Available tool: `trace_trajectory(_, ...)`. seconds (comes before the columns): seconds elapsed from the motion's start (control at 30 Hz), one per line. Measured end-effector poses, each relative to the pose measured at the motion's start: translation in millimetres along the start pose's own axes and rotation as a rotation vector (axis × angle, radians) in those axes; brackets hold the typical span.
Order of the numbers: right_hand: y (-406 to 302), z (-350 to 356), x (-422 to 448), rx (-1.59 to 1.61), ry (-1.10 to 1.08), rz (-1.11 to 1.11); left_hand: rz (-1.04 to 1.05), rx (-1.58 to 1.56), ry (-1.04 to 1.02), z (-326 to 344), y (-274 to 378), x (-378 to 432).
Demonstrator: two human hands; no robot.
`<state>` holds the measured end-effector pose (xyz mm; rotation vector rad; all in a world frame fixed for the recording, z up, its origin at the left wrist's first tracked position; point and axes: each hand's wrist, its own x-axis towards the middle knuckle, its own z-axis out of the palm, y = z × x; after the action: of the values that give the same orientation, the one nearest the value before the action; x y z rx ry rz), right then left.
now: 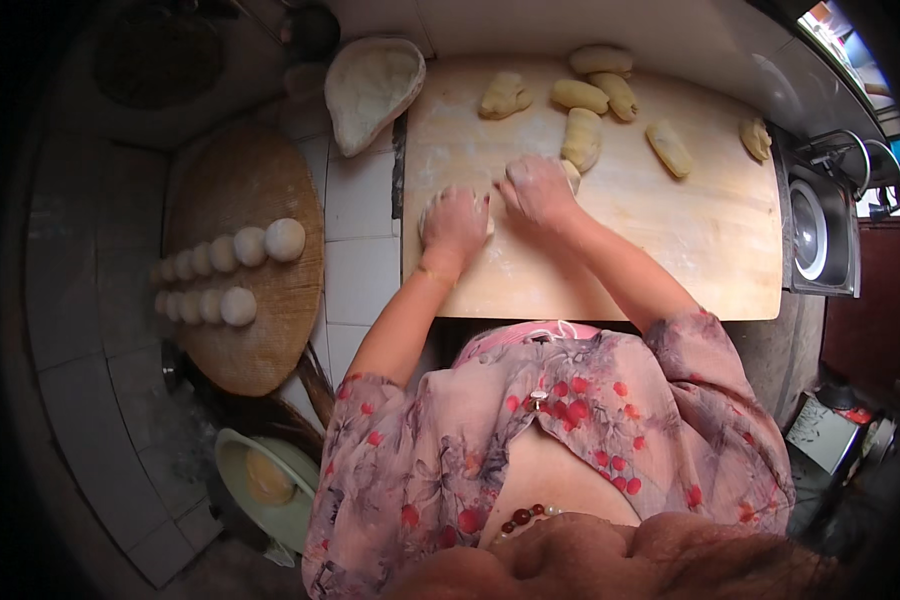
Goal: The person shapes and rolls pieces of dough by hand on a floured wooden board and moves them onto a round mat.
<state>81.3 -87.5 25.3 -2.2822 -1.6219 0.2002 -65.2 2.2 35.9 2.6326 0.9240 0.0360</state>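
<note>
My left hand [456, 219] is curled palm down over a piece of dough on a floured wooden board [690, 255]. A pale edge of this dough [489, 228] shows beside the thumb; the hand covers the rest. To its right, my right hand [538, 187] is also cupped on the board. Beyond its outer side a piece of yellowish dough [572, 175] peeks out, mostly hidden by the hand. Just past that lies a thick dough roll [583, 139]. More dough rolls lie towards the back, including a short one [579, 96] and a lumpy one [505, 96].
Left of the board, a round woven tray [270, 315] bears two rows of dough balls [285, 240]. A flour-coated scoop-shaped container [375, 90] sits at the back left. A green basin [232, 465] holds dough below. At the right is a metal sink [840, 262] with a faucet [862, 161].
</note>
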Motion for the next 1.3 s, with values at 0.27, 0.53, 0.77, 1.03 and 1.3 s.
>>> trace_trajectory(0.27,4.0,-33.4,-104.4,0.086,-0.012,-0.304,0.498,0.161,0.122,3.1,-18.6,-88.9)
trace_trajectory(0.53,14.9,-39.7,-21.4,0.228,-0.196,0.074,0.087,-0.214,-0.188,-2.9,-7.4,-4.3)
trace_trajectory(0.77,88.0,-99.3,-21.6,0.515,0.348,0.326,-0.137,-0.703,0.18,6.8,34.2,87.5)
trace_trajectory(1.03,319.1,-162.1,-25.9,-0.212,0.29,0.932,-0.024,-0.555,0.206,19.9,50.5,62.3)
trace_trajectory(1.3,413.0,-145.2,-79.8,-0.077,0.39,0.923,-0.216,-0.604,0.195,23.7,17.7,-7.8)
